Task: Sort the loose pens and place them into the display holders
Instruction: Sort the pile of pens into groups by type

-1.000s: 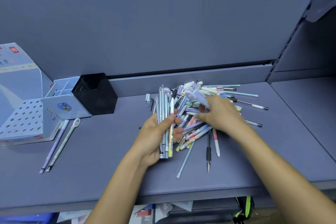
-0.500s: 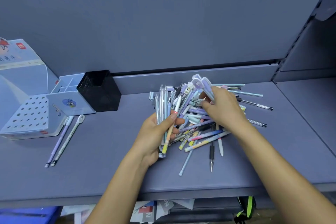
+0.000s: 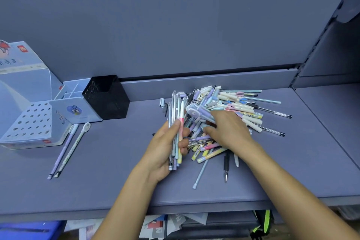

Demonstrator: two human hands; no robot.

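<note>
Lilac pens [image 3: 196, 111] are lying in the curled grip of the right hand [image 3: 228, 132], atop the pile [image 3: 243, 109]; the left hand [image 3: 163, 150] is clamping its grip round a bundle [image 3: 176, 121].

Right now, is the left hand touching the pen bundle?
Touching. Head view shows the left hand with thumb and fingers wrapped round the pen bundle.

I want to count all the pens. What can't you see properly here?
Head view:
Pens in the pile beneath the right hand: covered by it.
Bundle in the left hand: pens overlap, uncountable.
Black mesh holder inside: too dark.
Display box: cut by left edge.
</note>
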